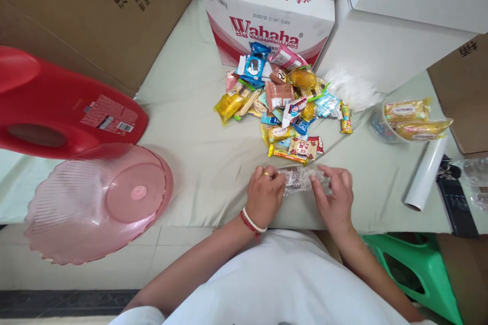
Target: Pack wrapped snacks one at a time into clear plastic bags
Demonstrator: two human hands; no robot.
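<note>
A small clear plastic bag (299, 179) with something dark inside lies just above the cloth near the front edge. My left hand (266, 190), with a ring and bracelets, is closed on the bag's left end. At its right end, my right hand (335, 195) pinches the crinkled plastic between thumb and fingers. What the dark content is cannot be made out. Just beyond the hands is a heap of wrapped snacks (279, 95), among them a tan packet (302, 147) and a yellow stick packet (287, 154).
A pink scalloped bowl (95, 203) tips over the table's left edge beside a red jug (76, 111). A Wahaha carton (267, 23) stands behind the heap. To the right are a tub of snacks (389, 129), a white roll (426, 175), a black object (455, 205) and a green stool (434, 274).
</note>
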